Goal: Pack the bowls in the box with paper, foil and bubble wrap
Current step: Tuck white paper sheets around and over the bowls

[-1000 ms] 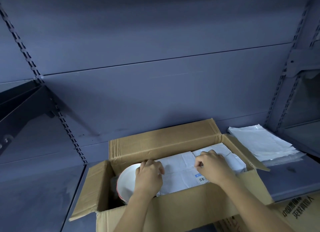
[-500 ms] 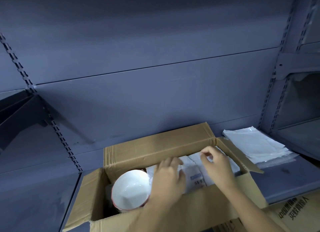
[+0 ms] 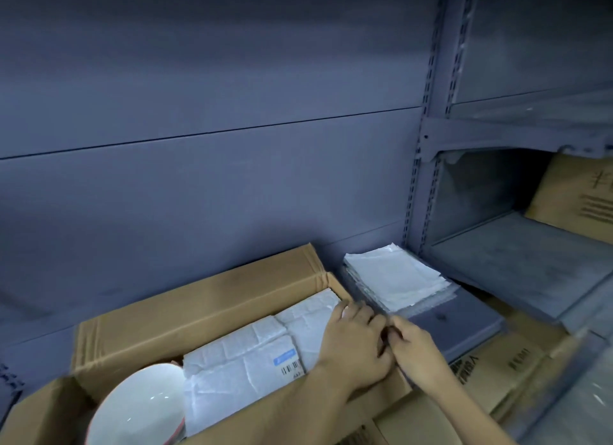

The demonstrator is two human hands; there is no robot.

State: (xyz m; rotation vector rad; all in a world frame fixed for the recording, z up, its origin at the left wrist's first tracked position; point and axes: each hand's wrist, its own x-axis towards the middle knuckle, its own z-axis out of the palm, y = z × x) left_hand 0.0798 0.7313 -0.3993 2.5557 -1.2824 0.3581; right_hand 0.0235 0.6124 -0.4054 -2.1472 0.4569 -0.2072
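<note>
Grey metal shelving backs an open cardboard box holding a white bowl at its left end, with crumpled white paper bearing a barcode label spread over the rest. Left hand reaches across onto the paper's right end and touches the right hand at the box's right wall; both have curled fingers, can't tell what either grips. Stack of wrap sheets lies just right of the box.
</note>
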